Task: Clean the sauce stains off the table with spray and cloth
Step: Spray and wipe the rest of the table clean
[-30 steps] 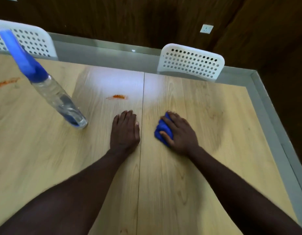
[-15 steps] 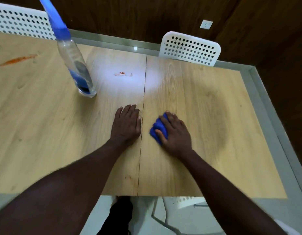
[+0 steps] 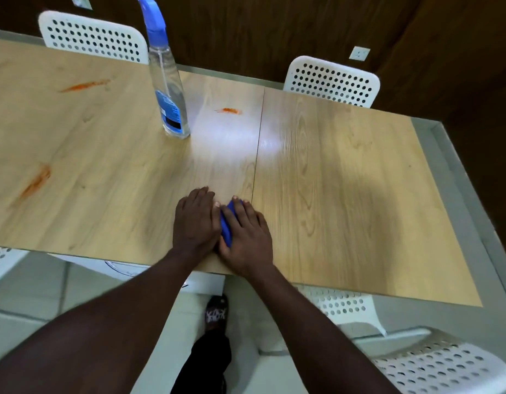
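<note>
While half a second ago the two hands lay apart on either side of the seam point(image 3: 257, 155), the left hand point(image 3: 196, 220) and the right hand point(image 3: 247, 237) now touch side by side just left of it, at lower centre, near the front edge of the pale wood-grain desk point(image 3: 345, 194). The left hand lies flat, palm down, fingers straight, holding nothing. The right hand presses the one bunched blue cloth point(image 3: 226, 227) onto the desk with straight fingers. The cloth shows only between the hands. One clear plastic spray bottle with a blue nozzle point(image 3: 167, 89) stands upright at upper centre-left, well apart from both hands. Two orange sauce stains showed before; now three show: the upper-left stain point(image 3: 85, 86), the left-edge stain point(image 3: 37, 182) and the middle stain point(image 3: 229, 110) just right of the bottle.
</note>
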